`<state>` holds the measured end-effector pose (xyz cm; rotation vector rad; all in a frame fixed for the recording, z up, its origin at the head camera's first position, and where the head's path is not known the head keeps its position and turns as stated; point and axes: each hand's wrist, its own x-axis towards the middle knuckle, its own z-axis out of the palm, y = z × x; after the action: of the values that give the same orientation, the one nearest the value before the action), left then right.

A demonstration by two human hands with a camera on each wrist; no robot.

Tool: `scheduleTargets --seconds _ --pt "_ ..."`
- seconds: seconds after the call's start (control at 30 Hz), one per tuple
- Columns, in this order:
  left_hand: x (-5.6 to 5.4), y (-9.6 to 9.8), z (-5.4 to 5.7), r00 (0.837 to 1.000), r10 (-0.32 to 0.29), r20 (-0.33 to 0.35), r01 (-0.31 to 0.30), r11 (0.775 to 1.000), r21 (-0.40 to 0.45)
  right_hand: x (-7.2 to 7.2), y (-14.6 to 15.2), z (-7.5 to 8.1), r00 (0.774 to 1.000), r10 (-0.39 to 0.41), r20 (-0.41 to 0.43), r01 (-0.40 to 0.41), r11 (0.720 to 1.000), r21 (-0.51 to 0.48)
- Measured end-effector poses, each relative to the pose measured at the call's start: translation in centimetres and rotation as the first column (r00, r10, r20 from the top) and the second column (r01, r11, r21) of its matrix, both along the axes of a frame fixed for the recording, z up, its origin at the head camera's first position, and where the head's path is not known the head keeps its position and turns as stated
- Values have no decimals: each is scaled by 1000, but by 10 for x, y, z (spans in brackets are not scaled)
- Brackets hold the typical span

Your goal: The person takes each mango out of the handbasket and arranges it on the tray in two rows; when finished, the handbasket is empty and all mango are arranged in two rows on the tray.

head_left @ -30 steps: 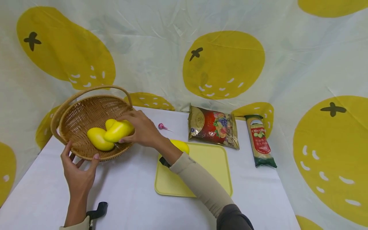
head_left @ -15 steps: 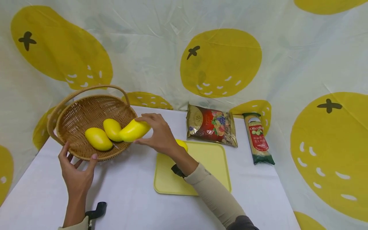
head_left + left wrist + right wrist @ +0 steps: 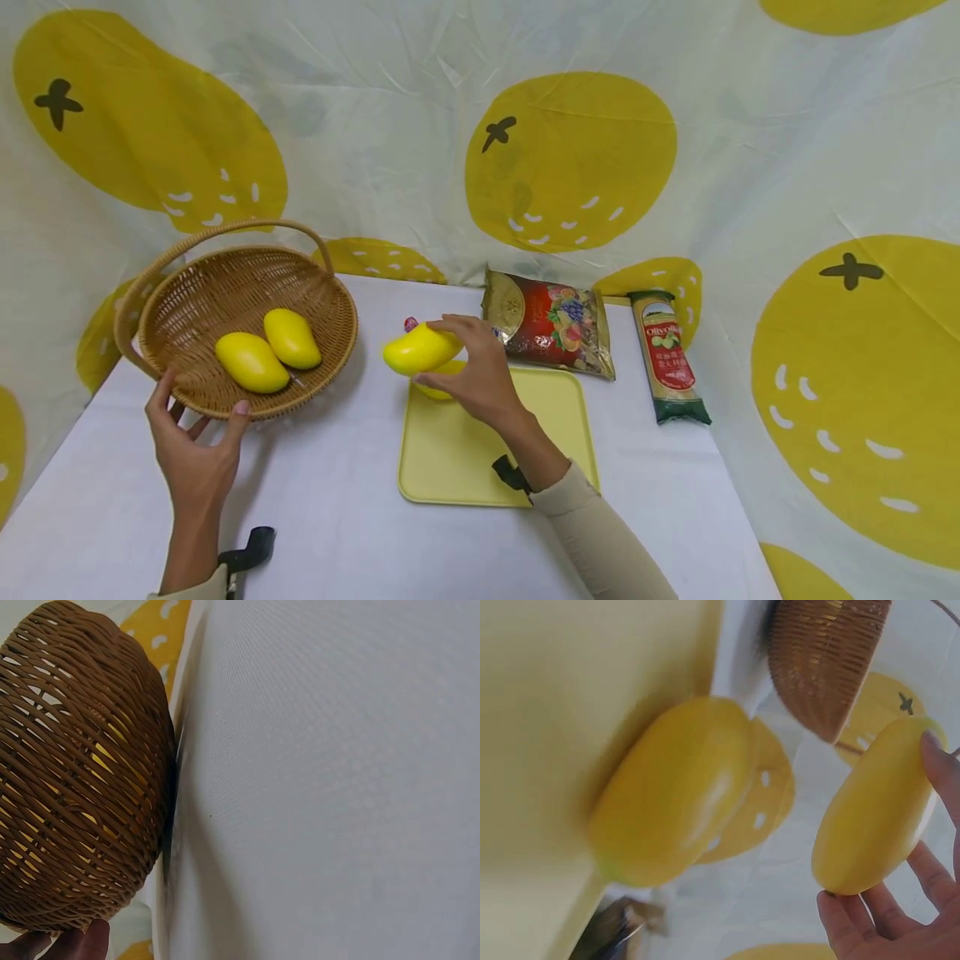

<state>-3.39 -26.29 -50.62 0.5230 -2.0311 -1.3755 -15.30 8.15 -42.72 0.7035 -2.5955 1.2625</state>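
Observation:
My right hand [image 3: 483, 375] holds a yellow mango [image 3: 417, 350] between thumb and fingers, above the left back part of the pale yellow tray [image 3: 495, 467]. Another mango [image 3: 679, 795] lies on that tray, partly covered by the held one in the head view. My left hand [image 3: 197, 454] grips the near rim of a brown wicker basket [image 3: 217, 292], thumb and fingers at its edge. Two mangoes sit inside the basket: one mango [image 3: 251, 362] to the left, the other mango [image 3: 292, 337] to the right. A thin whitish stick [image 3: 297, 380] shows beside them.
Behind the right hand lies a red and gold bag [image 3: 551, 321], with a pasta packet [image 3: 670, 358] farther right. A pink lollipop [image 3: 410, 323] is partly hidden behind the held mango. White cloth [image 3: 322, 500] covers the table, and a fruit-print curtain [image 3: 375, 125] hangs behind.
My right hand has lifted the mango out of the basket and carried it right, over the tray. The left hand keeps its grip on the basket rim.

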Motion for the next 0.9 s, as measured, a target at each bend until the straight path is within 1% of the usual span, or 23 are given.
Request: scheduleTargets --seconds 0.23,0.43,0.57,0.7,0.8,0.9 --pt "0 -1 -1 1000 -2 -2 2 1000 6 7 32 -10 995 -102 17 102 995 0" --pt "0 -1 0 1000 0 -1 0 1000 -1 13 58 -17 983 -182 36 182 983 12" --pt "0 0 -1 1000 3 -3 -3 1000 -1 16 74 -22 970 -238 54 236 971 32" --pt "0 0 -1 1000 3 -1 -3 1000 -4 18 91 -30 955 -289 70 285 956 65" --pt "0 0 -1 1000 7 7 -7 1000 -8 19 104 -36 943 -321 85 313 945 92" --pt "0 0 1 1000 9 7 -9 1000 -8 18 115 -41 930 -349 118 333 933 136"
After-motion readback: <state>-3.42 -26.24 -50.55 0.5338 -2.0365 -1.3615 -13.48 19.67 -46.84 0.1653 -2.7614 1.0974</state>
